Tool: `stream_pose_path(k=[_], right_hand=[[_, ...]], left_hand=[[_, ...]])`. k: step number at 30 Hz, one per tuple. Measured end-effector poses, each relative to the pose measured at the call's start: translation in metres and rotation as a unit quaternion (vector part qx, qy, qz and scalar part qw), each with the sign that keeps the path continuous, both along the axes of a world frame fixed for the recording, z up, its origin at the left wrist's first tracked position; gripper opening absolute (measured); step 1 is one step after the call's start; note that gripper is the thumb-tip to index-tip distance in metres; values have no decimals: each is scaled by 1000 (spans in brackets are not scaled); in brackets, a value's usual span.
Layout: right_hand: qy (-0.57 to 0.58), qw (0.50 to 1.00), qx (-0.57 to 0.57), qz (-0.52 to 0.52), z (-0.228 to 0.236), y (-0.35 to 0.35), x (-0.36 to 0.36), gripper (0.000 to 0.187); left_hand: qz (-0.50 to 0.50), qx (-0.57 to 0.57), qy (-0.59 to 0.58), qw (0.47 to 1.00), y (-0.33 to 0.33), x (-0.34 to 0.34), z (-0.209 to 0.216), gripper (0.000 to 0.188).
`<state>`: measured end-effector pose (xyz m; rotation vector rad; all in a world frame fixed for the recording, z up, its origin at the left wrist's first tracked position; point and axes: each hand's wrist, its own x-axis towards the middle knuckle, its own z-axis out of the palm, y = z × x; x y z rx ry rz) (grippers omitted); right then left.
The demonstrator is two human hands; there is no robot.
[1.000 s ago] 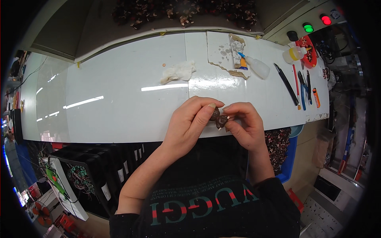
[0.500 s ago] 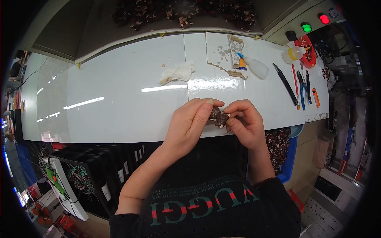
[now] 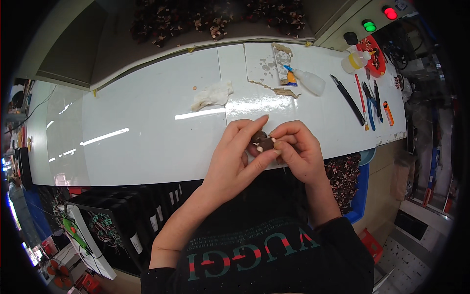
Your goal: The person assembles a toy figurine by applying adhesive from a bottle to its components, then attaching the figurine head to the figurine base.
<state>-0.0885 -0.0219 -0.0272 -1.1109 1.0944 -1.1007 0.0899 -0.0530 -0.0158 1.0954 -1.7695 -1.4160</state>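
A small dark brown figurine [image 3: 265,142] with pale limbs is held between my two hands, just above the near edge of the white table. My left hand [image 3: 230,159] cups it from the left, its thumb stretched along the lower side and its fingers behind. From the right, my right hand [image 3: 302,153] pinches the figurine's edge between thumb and curled fingers. Part of the figurine is hidden by the fingers.
Beyond my hands lie a crumpled white tissue [image 3: 212,95], a stained board [image 3: 259,63] and a blue-tipped squeeze bottle [image 3: 310,83]. To the right are a black pen-like tool [image 3: 348,100], a thin brush [image 3: 362,100], pliers [image 3: 368,108] and a red tray [image 3: 378,63]. A blue bin [image 3: 361,196] stands below.
My left thumb has moved from the figurine's upper side to its lower side, and the figurine has turned in my fingers. My right hand keeps its pinch. The view has shifted slightly.
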Motion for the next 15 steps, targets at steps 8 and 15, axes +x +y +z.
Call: stream_pose_path(k=[8, 15], right_hand=[[84, 993, -73, -48, 14, -15, -20, 16], [416, 873, -148, -207, 47, -61, -60, 25]], left_hand=[[-22, 0, 63, 998, -2, 7, 6, 39], [-27, 29, 132, 990, -2, 24, 12, 37]])
